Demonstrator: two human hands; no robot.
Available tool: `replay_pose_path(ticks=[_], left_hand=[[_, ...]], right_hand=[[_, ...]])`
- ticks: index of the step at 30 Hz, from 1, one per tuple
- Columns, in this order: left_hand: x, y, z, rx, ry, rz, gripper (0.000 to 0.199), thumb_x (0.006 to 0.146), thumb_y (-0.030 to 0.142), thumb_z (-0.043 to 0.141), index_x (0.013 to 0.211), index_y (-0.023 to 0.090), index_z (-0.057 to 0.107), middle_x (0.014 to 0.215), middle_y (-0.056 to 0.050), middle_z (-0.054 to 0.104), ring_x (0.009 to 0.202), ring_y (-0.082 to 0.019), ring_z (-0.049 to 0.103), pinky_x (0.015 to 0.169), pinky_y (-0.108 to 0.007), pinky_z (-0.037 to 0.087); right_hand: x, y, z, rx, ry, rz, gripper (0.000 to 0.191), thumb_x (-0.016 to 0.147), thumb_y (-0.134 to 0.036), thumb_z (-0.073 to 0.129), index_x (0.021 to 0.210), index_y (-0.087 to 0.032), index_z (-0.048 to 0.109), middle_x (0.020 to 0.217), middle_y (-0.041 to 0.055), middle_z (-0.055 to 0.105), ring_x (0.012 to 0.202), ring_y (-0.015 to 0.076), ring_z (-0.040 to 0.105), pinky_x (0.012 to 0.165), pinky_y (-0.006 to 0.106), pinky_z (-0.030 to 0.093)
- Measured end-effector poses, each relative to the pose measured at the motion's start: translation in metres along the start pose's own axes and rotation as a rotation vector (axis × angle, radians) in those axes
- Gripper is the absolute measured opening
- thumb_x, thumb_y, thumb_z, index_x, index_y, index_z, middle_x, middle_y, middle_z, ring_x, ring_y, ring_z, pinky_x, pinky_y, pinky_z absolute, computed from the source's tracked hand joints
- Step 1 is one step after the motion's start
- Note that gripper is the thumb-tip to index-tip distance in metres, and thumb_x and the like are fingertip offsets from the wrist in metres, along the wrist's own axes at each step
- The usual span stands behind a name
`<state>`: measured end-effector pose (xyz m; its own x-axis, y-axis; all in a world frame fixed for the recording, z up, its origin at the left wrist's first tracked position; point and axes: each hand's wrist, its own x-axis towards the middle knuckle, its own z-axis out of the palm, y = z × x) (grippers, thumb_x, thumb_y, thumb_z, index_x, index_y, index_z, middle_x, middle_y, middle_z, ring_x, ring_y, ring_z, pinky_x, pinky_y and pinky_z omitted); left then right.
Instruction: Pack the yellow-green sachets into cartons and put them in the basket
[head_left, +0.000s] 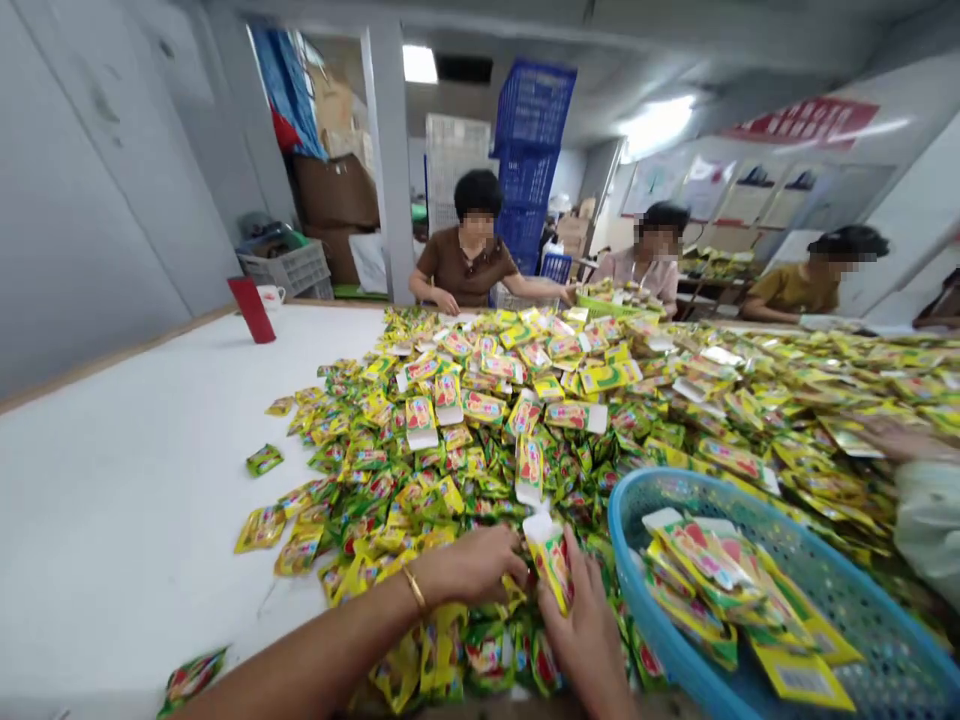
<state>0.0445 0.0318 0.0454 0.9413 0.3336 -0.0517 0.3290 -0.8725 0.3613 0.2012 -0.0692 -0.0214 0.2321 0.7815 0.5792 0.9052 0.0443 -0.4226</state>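
Note:
In my right hand [589,625] is a small yellow box [553,562] with a red and green print, held tilted. Its white end flap stands open at the far end. My left hand [480,565], with a gold bracelet at the wrist, is just left of the box. Its fingers curl down onto a small yellow packet [514,592], partly hidden under the fingertips. Around and beneath both hands spreads a heap of small green and yellow packets [375,490]. More printed boxes [529,466], some with open white flaps, lie on the heap beyond my hands.
A blue plastic basket [626,520] with several filled-looking boxes [712,570] stands close on my right. Another person's hand [900,440] reaches in at the far right. Across the white table [150,450] sit several co-workers, with a green tray [611,305] there. A red card [252,310] stands back left.

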Motion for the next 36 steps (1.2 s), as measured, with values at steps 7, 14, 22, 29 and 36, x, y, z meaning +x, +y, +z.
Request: replay_pose_path(ticks=[7,14,22,29,36], left_hand=[[-0.011,0.006,0.011,0.032,0.035,-0.255,0.015,0.07,0.025,0.068,0.083,0.018,0.065,0.095,-0.008,0.065,0.092,-0.023,0.056,0.079,-0.031,0.044],[-0.036,-0.009,-0.022,-0.437,0.625,-0.606,0.013,0.08,0.029,0.049,0.078,0.018,0.054,0.07,0.002,0.054,0.066,-0.014,0.049,0.065,-0.025,0.041],[-0.001,0.009,-0.011,-0.537,0.66,-0.564,0.007,0.075,0.024,0.053,0.074,0.017,0.055,0.073,0.001,0.058,0.07,-0.013,0.051,0.07,-0.025,0.04],[-0.01,-0.015,-0.026,-0.613,0.365,-0.41,0.02,0.075,0.029,0.051,0.059,0.016,0.052,0.057,0.004,0.046,0.057,-0.011,0.041,0.054,-0.022,0.032],[-0.002,-0.026,-0.05,-0.588,0.04,-0.332,0.013,0.068,0.024,0.056,0.069,0.014,0.064,0.059,0.004,0.052,0.055,-0.01,0.042,0.052,-0.021,0.031]], right_hand=[[0.009,-0.004,-0.003,0.047,-0.013,-0.087,0.063,0.084,-0.028,0.047,0.143,-0.027,0.023,0.102,0.0075,0.052,0.088,0.0222,0.057,0.073,0.036,0.052],[0.018,-0.027,0.005,0.045,-0.021,-0.093,0.059,0.08,-0.025,0.05,0.136,-0.021,0.033,0.103,0.0095,0.052,0.093,0.0235,0.053,0.076,0.038,0.049],[0.008,-0.03,0.012,-0.139,-0.06,-0.198,0.054,0.083,-0.034,0.052,0.133,-0.016,0.039,0.097,0.01,0.056,0.083,0.0233,0.053,0.07,0.036,0.046],[0.011,-0.033,0.012,-0.115,-0.118,-0.23,0.06,0.084,-0.037,0.051,0.138,-0.015,0.034,0.095,0.0097,0.055,0.081,0.0225,0.053,0.069,0.035,0.046],[0.01,-0.03,0.016,-0.061,-0.087,-0.278,0.06,0.086,-0.04,0.05,0.138,-0.015,0.033,0.099,0.0109,0.055,0.086,0.0224,0.054,0.072,0.034,0.046]])
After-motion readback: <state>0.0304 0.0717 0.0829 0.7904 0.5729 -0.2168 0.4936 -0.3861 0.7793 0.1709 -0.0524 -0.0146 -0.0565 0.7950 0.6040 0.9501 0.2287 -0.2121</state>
